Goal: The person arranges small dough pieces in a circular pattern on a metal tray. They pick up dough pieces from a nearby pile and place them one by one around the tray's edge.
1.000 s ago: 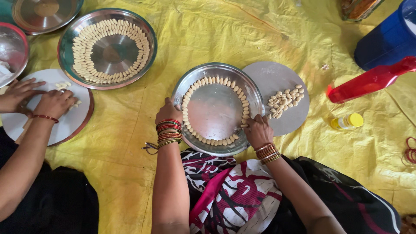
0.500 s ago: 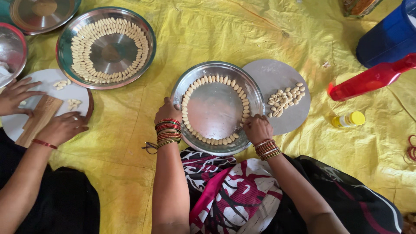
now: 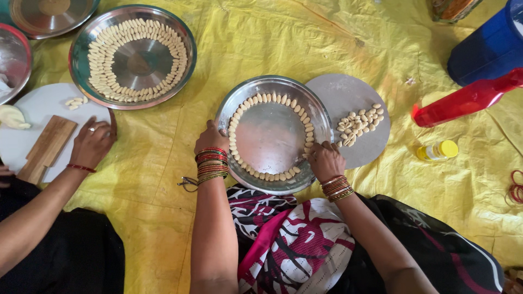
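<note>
A round steel plate [image 3: 272,133] lies on the yellow cloth [image 3: 245,43] before the person, holding a ring of small pale dough pieces [image 3: 261,99] along its rim. The left hand [image 3: 210,139] curls over the plate's edge at nine o'clock, fingers closed on the rim. The right hand [image 3: 324,159] rests at four o'clock on the rim, fingertips pinched together at the ring; whether they hold a piece I cannot tell. At three o'clock of the plate, touching it, a flat grey round board [image 3: 348,98] carries a loose heap of dough pieces [image 3: 359,122].

Since the earlier frames both hands have kept their places, while a co-worker's hand [image 3: 92,142] has drawn back off a wooden block [image 3: 49,147] on a white round board [image 3: 43,103].

At ten o'clock sits a second steel plate [image 3: 133,54] ringed with pieces. At two o'clock lie a red plastic bottle [image 3: 468,98], a blue container [image 3: 490,46] and a small yellow-capped bottle [image 3: 438,151].
</note>
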